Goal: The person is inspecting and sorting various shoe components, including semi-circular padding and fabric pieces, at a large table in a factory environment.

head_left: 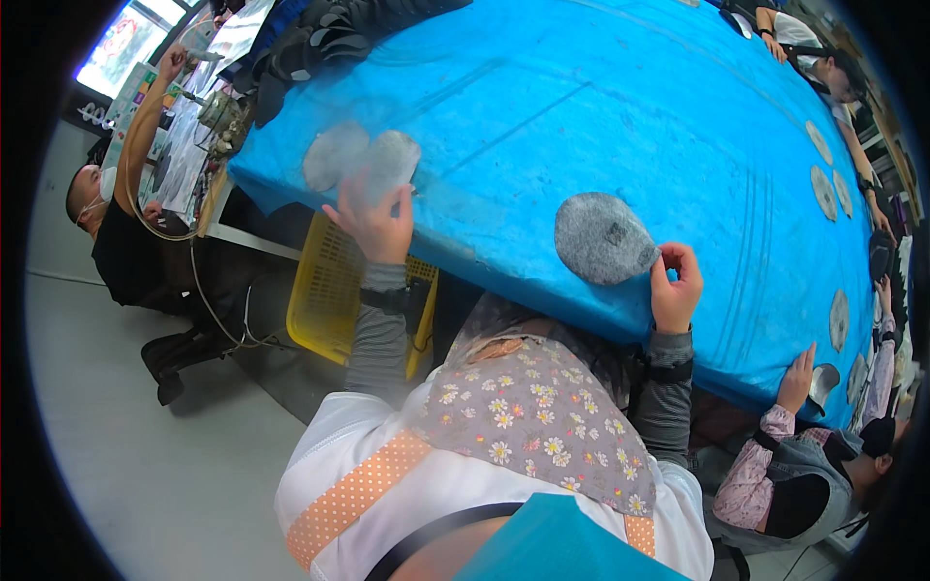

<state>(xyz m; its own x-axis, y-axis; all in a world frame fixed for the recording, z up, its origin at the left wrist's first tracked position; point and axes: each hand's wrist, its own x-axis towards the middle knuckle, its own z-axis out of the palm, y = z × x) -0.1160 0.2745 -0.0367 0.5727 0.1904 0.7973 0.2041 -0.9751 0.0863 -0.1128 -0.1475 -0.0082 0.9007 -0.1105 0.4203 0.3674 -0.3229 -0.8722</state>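
Note:
My right hand [676,289] pinches the right edge of a round, mottled grey felt-like pad [596,237]. This pad has a small darker patch and tapers toward my fingers. Over the table's left front edge, my left hand [378,228] has thumb and fingers at the lower end of another grey pad [397,157]. It appears to grip that pad, though haze and blur soften the fingertips. Just beside it on the left, a further grey pad [334,155] lies on the blue table cover [504,126].
A yellow plastic basket [325,290] stands below the table's left edge. Black items [329,44] are heaped at the far left. One person [126,232] sits at a machine on the left; others work along the right, near several grey pads [823,192].

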